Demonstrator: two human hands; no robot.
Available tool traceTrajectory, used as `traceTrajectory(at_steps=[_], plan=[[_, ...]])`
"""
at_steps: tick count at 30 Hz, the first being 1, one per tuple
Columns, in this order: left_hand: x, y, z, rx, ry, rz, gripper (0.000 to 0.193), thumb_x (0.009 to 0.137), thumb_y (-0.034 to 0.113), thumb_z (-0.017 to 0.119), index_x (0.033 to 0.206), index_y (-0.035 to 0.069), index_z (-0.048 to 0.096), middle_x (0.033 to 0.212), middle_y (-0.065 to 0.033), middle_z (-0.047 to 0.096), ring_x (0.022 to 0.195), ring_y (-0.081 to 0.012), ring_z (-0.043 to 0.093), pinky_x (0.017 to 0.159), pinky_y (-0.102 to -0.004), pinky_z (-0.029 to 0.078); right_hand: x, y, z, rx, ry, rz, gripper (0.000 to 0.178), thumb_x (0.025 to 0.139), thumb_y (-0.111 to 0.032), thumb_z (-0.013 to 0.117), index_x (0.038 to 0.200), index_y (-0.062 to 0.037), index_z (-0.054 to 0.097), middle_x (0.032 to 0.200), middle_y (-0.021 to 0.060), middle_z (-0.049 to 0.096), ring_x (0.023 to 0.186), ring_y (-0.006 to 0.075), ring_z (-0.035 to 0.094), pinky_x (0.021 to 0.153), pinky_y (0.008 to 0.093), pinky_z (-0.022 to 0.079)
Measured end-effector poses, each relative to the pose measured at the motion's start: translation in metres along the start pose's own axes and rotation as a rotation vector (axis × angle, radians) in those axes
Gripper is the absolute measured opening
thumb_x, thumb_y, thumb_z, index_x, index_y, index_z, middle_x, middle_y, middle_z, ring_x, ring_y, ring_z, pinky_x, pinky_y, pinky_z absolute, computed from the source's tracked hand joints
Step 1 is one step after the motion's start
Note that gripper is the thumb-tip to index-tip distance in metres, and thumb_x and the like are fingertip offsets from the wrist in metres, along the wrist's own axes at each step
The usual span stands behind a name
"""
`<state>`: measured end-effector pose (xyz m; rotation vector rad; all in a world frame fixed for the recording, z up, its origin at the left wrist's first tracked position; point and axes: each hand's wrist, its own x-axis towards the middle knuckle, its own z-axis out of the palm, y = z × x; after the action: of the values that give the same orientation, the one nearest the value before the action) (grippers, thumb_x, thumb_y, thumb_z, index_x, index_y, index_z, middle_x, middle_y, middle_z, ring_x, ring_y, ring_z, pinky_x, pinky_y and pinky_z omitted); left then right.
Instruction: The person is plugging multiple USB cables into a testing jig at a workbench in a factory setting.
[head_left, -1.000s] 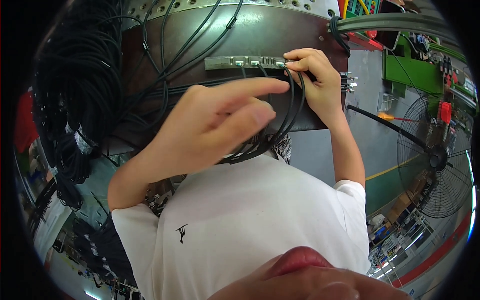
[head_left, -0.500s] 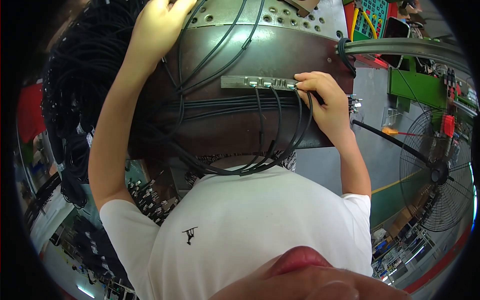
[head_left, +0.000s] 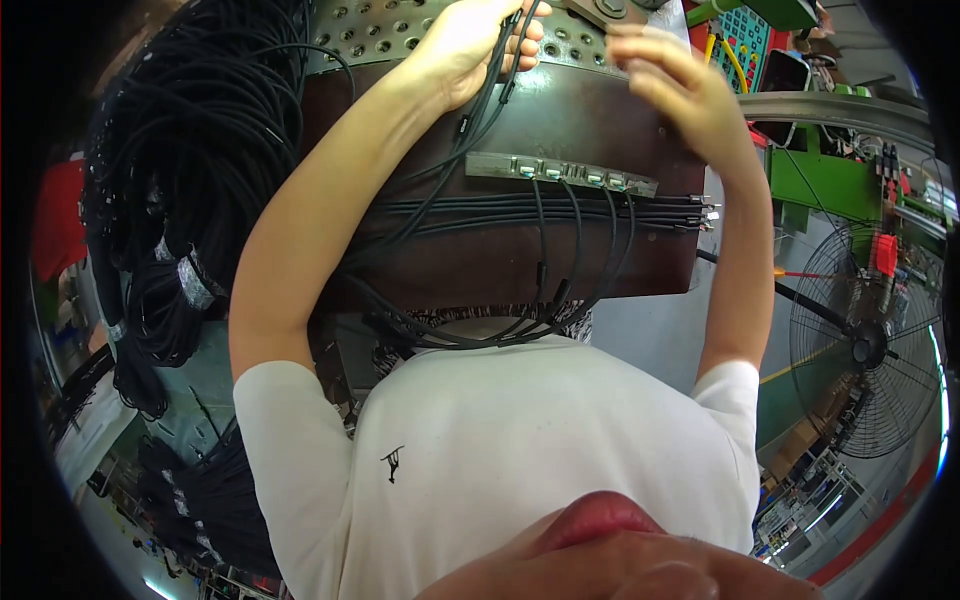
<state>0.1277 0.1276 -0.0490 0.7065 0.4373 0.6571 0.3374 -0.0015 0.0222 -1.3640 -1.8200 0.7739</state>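
Observation:
My left hand is closed around several black cables at the top of the bench, and they hang down from it past the strip. My right hand, smeared by motion, is raised above the bench's right side. Its thumb and fingers are apart and nothing shows in them. Between and below the hands lies a narrow metal fixture strip. Several cable ends with pale connectors sit in its slots, their black leads looping down toward my shirt.
More black cables lie across the dark brown bench, their tips over its right edge. A perforated metal plate lies behind. A big cable bundle hangs at left. A curved metal rail and a fan stand at right.
My right hand has let go of the strip's right end and moved up. My left hand has moved right with cables in it. The strip appears slightly further right.

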Motion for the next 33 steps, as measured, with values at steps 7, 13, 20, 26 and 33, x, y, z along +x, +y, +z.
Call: traceTrajectory(at_steps=[7, 13, 20, 26, 33], plan=[[-0.014, 0.012, 0.02, 0.258, 0.097, -0.127, 0.039, 0.107, 0.029, 0.04, 0.122, -0.003, 0.059, 0.085, -0.0001, 0.058, 0.07, -0.0093, 0.054, 0.068, -0.0265, 0.052, 0.146, 0.102, -0.001, -0.142, 0.384, 0.179, 0.03, 0.097, -0.029, 0.06, 0.114, -0.0046, 0.063, 0.108, 0.0135, 0.066, 0.093, 0.0235, 0.061, 0.08, 0.0354, 0.049], [-0.066, 0.045, 0.044, 0.143, 0.009, -0.219, 0.04, 0.107, 0.031, 0.038, 0.122, -0.001, 0.057, 0.081, 0.001, 0.056, 0.068, -0.0087, 0.052, 0.065, -0.0258, 0.049, 0.113, 0.073, 0.028, -0.433, 0.565, 0.014, 0.024, 0.097, -0.023, 0.057, 0.102, -0.0011, 0.066, 0.091, 0.0144, 0.068, 0.083, 0.0238, 0.063, 0.073, 0.0383, 0.049], [-0.144, 0.027, 0.044, -0.055, 0.005, -0.414, 0.028, 0.105, 0.032, 0.044, 0.084, 0.012, 0.048, 0.058, 0.0084, 0.034, 0.045, -0.0021, 0.026, 0.039, -0.0198, 0.022, 0.034, 0.024, 0.055, 0.181, 0.267, -0.275, 0.021, 0.093, -0.019, 0.062, 0.096, 0.0005, 0.068, 0.079, 0.0115, 0.067, 0.072, 0.0211, 0.063, 0.07, 0.0327, 0.05], [-0.214, 0.171, -0.042, 0.469, 0.552, 0.473, 0.034, 0.108, 0.025, 0.034, 0.099, 0.0, 0.056, 0.077, -0.004, 0.058, 0.057, -0.0085, 0.048, 0.049, -0.0194, 0.037, -0.008, 0.019, 0.053, -0.464, 0.27, -0.317, 0.022, 0.089, -0.026, 0.067, 0.098, -0.0054, 0.07, 0.089, 0.0142, 0.068, 0.08, 0.0341, 0.064, 0.071, 0.0418, 0.051], [-0.24, 0.143, -0.023, 1.508, 0.826, 0.165, 0.048, 0.105, 0.043, 0.046, 0.112, 0.003, 0.072, 0.083, -0.0024, 0.069, 0.067, -0.0045, 0.055, 0.059, -0.0176, 0.04, -0.068, -0.015, 0.058, -0.477, 0.07, -0.24, 0.031, 0.081, -0.025, 0.075, 0.108, -0.0111, 0.069, 0.098, 0.0039, 0.064, 0.086, 0.0236, 0.063, 0.074, 0.0348, 0.052]])
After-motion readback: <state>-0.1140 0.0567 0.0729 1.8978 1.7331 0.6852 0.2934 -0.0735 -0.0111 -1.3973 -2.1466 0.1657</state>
